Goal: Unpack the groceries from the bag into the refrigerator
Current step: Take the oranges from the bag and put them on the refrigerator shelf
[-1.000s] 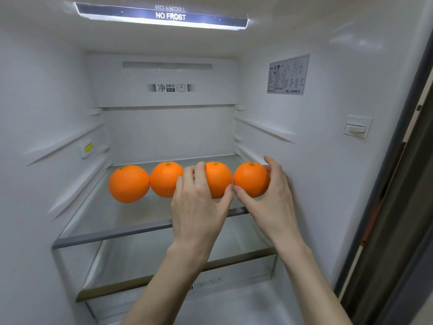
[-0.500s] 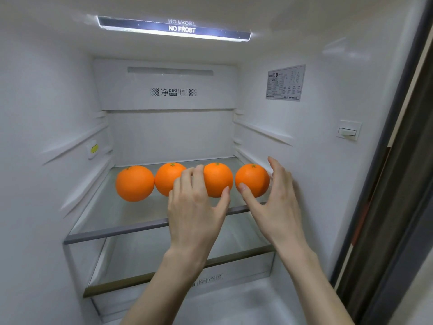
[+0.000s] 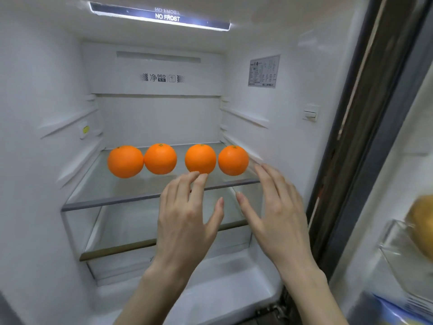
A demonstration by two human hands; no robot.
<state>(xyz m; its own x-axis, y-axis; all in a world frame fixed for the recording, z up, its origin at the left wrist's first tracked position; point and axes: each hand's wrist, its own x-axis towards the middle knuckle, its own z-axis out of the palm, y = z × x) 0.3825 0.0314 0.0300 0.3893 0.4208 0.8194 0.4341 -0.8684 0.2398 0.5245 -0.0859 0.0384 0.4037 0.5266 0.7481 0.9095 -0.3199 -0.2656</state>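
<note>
Four oranges (image 3: 179,160) sit in a row on the glass shelf (image 3: 112,200) of the refrigerator (image 3: 46,90), stems up, the left pair touching. Left hand (image 3: 187,221) and right hand (image 3: 278,214) hover in front of the shelf edge, fingers (image 3: 198,184) spread, holding nothing. Blurred yellow fruit (image 3: 421,226) in door bin at right.

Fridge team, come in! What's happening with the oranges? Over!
Left hand open, empty. Right hand open, empty. Four oranges in a row on the glass shelf. Nothing in the way.
</note>
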